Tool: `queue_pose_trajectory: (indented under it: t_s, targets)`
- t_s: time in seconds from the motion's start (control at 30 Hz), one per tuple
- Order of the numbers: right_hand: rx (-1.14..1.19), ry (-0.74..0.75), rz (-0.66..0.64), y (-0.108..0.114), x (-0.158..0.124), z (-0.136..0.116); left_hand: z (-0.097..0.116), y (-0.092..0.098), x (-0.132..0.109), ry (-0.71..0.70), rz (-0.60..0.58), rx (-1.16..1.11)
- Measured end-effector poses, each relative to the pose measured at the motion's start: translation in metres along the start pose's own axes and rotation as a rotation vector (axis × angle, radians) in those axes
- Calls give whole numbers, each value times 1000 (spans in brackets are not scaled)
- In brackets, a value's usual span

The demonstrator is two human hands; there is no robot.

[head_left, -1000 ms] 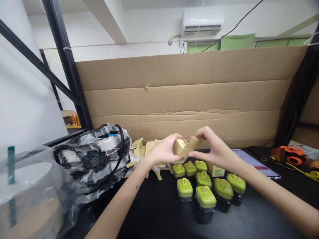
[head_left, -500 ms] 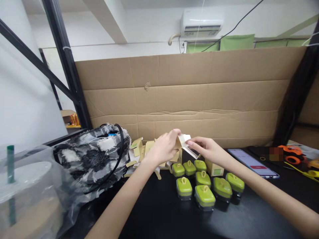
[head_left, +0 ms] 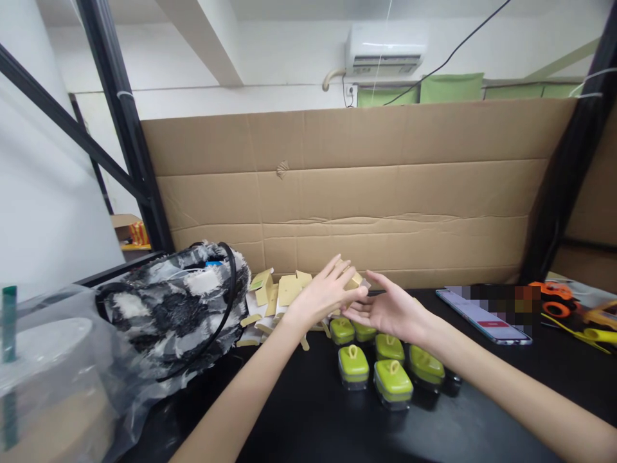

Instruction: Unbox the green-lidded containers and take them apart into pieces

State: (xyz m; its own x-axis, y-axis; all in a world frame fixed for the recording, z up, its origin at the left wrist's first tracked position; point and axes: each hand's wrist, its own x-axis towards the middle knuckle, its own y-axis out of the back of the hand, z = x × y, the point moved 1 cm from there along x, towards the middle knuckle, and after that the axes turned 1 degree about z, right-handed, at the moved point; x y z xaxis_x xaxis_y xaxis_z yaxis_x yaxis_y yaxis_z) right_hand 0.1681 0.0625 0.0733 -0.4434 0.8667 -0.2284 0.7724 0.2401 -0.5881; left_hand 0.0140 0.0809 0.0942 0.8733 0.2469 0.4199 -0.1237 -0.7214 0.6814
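My left hand [head_left: 321, 294] pinches a small tan cardboard box [head_left: 355, 281] between thumb and fingertips, its other fingers spread. My right hand [head_left: 387, 310] lies palm up just under and to the right of it, fingers stretched out and touching the box. Both hands hover above several small clear containers with green lids [head_left: 353, 360] that stand grouped on the black table [head_left: 308, 418]. A heap of flat unfolded tan boxes [head_left: 278, 289] lies just left of my left hand.
A fuzzy black-and-white bag [head_left: 168, 308] sits at the left, with a plastic-wrapped cup [head_left: 38, 366] in front of it. A phone [head_left: 482, 315] and orange tools [head_left: 559, 296] lie at the right. A cardboard wall [head_left: 357, 193] closes the back.
The box was held up between both hands and worked on. Now the hands are lower, my right hand has opened palm up, and only my left hand still pinches the box.
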Motion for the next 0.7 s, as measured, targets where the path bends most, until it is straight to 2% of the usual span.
queue_pose_trajectory:
  t_s: [0.17,0.27,0.43,0.47,0.53,0.63,0.7]
  targets:
    - [-32,58,-61,-1,-2,-2,-4,4,-2,26,64,57]
    - [-207,175,-74,-2,-3,-4,-5,5,-3,32,36,71]
    - [-490,320,5,0,-4,-10,-13,14,-5,109,61,36]
    - [-549,343,33,3,-4,-13,-16,17,-6,156,76,-22]
    - [-692,416,120,12,-1,-23,-23,22,-9,337,125,-273]
    - [-964,578,330,36,9,-40,-32,22,-15,658,199,-683]
    - [-1198,684,482,54,17,-50,-35,17,-17,787,210,-828]
